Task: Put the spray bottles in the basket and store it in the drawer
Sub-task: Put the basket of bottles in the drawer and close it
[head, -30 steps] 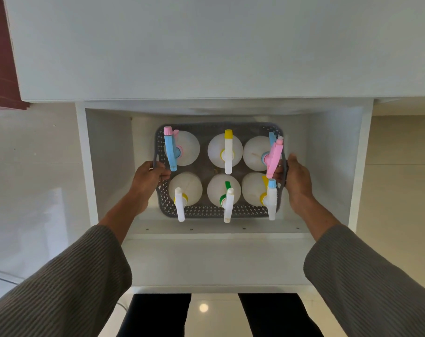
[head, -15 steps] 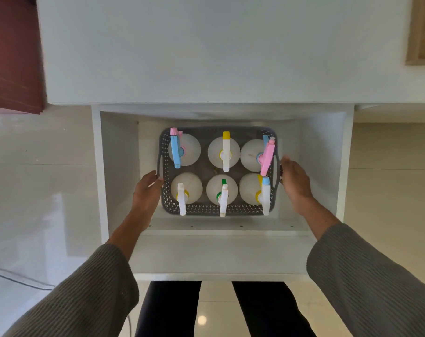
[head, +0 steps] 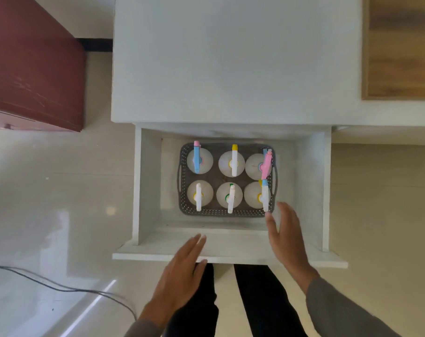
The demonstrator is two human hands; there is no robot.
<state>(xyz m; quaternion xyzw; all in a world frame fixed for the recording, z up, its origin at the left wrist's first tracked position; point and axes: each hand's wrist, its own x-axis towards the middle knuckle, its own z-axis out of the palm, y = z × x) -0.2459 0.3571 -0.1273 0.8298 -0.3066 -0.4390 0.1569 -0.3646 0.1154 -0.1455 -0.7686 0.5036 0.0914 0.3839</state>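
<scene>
A grey perforated basket (head: 182, 190) rests on the floor of the open white drawer (head: 143, 190). Several white spray bottles (head: 231, 164) stand upright in it in two rows, with blue, pink, yellow and white trigger heads. My left hand (head: 180, 271) hovers flat over the drawer's front panel (head: 231, 251), fingers together and extended, holding nothing. My right hand (head: 285, 235) is raised over the drawer's front right corner, fingers spread, just off the basket's near right corner and empty.
The white cabinet top (head: 231, 57) overhangs the drawer's back. A dark red cabinet (head: 31, 64) stands at the left, a wooden surface (head: 401, 45) at the upper right. A black cable (head: 61, 285) lies on the pale floor at the left. My dark trouser legs (head: 255, 300) stand below the drawer front.
Both hands let go of the basket's side handles and drew back toward the drawer front. The basket stays on the drawer floor. The camera view has pulled back and upward.
</scene>
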